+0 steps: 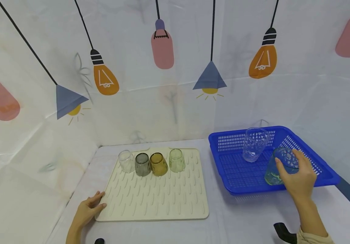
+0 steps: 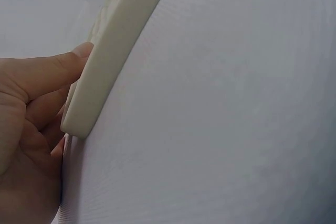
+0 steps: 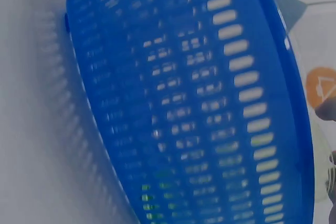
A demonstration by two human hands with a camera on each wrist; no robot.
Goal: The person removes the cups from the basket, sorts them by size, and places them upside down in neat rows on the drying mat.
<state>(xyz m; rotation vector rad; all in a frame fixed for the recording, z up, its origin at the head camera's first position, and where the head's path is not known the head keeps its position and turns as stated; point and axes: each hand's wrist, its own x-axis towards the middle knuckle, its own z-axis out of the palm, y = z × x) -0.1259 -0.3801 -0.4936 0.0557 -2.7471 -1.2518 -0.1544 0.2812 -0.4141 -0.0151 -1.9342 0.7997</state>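
My right hand point(image 1: 303, 174) grips a blue-tinted drinking glass point(image 1: 274, 173) near its rim, with thumb and fingers on opposite sides. The glass is at the near right of a blue plastic basket point(image 1: 228, 183); whether it touches the bottom I cannot tell. Behind it in the basket leans a clear glass point(image 1: 254, 145). At the near left corner of a cream drying mat point(image 1: 153, 200), my left hand point(image 1: 86, 210) holds the edge. In the left wrist view the thumb point(image 2: 63, 69) presses the mat, with the other fingers lower down against its side.
Along the mat's far side stand a clear glass point(image 1: 127, 162), a grey glass point(image 1: 143, 165), an amber glass point(image 1: 159, 165) and a green glass point(image 1: 177, 161) in a row, apparently upside down. A lamp-printed white curtain point(image 1: 175, 112) closes off the table's back.
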